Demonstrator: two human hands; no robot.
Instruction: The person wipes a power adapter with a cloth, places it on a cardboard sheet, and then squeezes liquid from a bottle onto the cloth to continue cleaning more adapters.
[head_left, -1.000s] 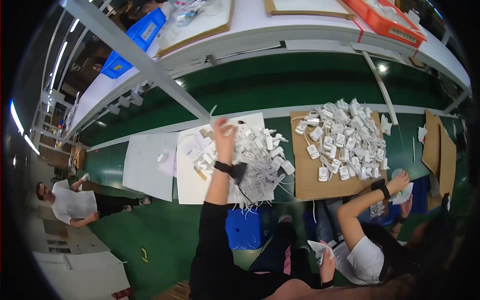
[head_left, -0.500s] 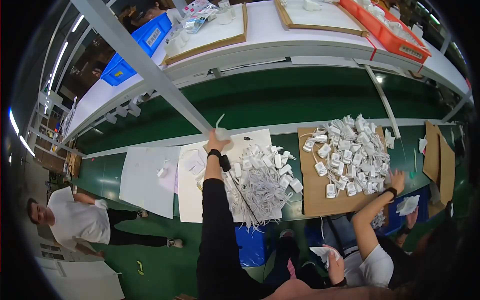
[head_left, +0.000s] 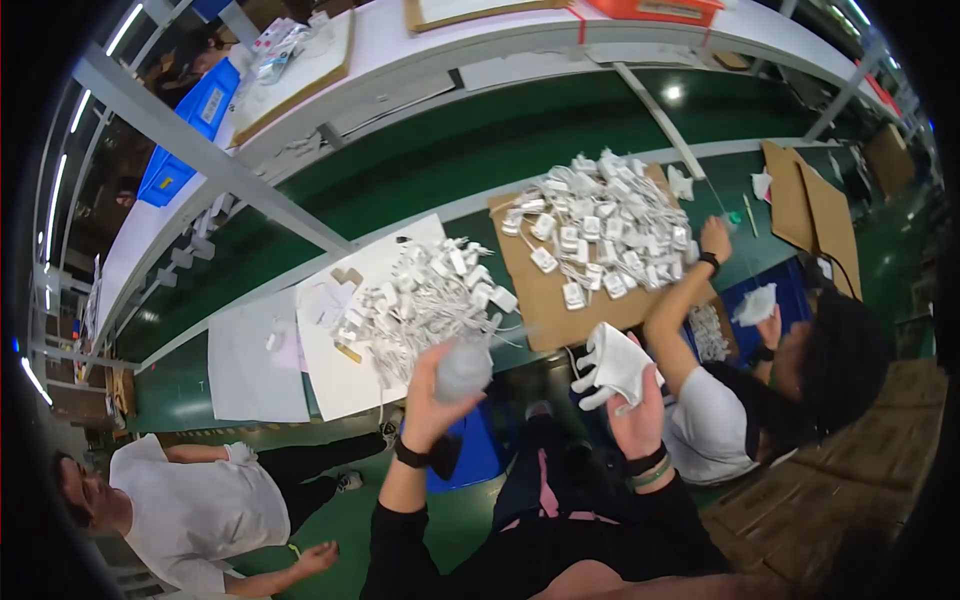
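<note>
My left hand (head_left: 432, 405) is wrapped round a translucent white squeeze bottle (head_left: 465, 372). Its thin nozzle points right and is blurred. In my right hand (head_left: 640, 420) lies a white glove (head_left: 615, 368), its limp fingers hanging to the left. Both hands are apart, in front of the bench and near my body. Just beyond the bottle, a heap of white power adapters with cables (head_left: 430, 300) covers part of a white board (head_left: 330, 385).
To the right, more adapters (head_left: 600, 220) are piled on a brown cardboard sheet (head_left: 555, 325). A co-worker (head_left: 715, 410) sits close on my right, reaching over the green bench. Another person (head_left: 200, 500) stands at left. A slanting metal post (head_left: 210, 155) rises behind the bench.
My left hand has brought the squeeze bottle from the far side of the white board back toward me. My right hand has lifted the glove slightly. The view has shifted right.
</note>
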